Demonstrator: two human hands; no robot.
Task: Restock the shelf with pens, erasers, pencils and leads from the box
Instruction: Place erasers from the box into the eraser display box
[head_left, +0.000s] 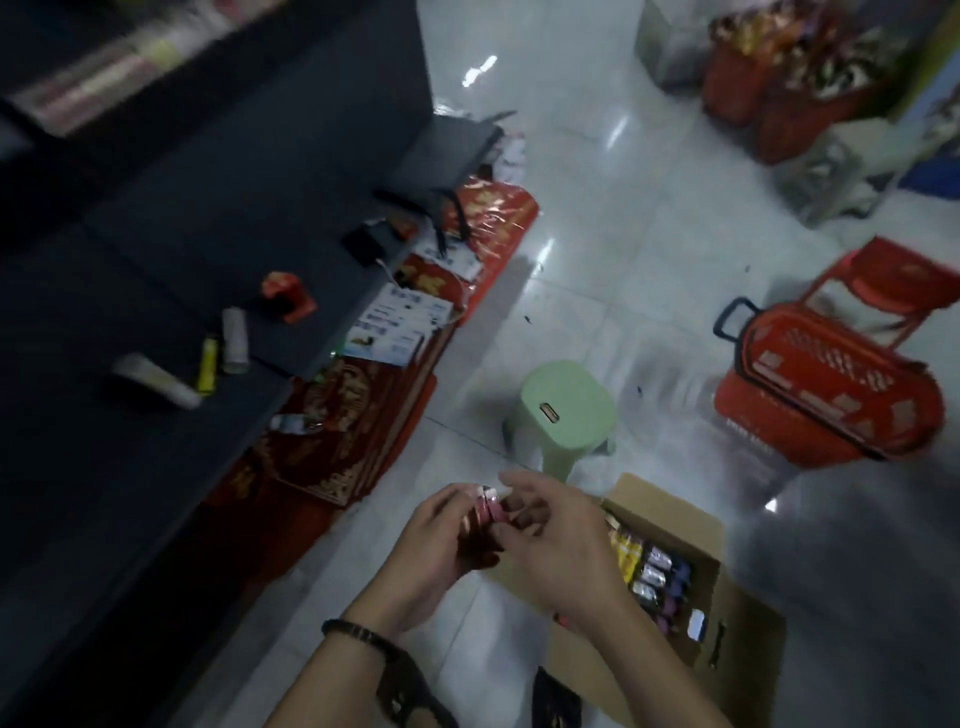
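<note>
Left hand (439, 543), right hand (558, 545) pinch pinkish pack (487, 512) near open box (753, 636).

I see a shop here: a red shopping basket (826, 395) on the tiled floor (597, 208), a dark display shelf (182, 234) at left, and packaged goods (337, 431) stacked along its foot.
</note>
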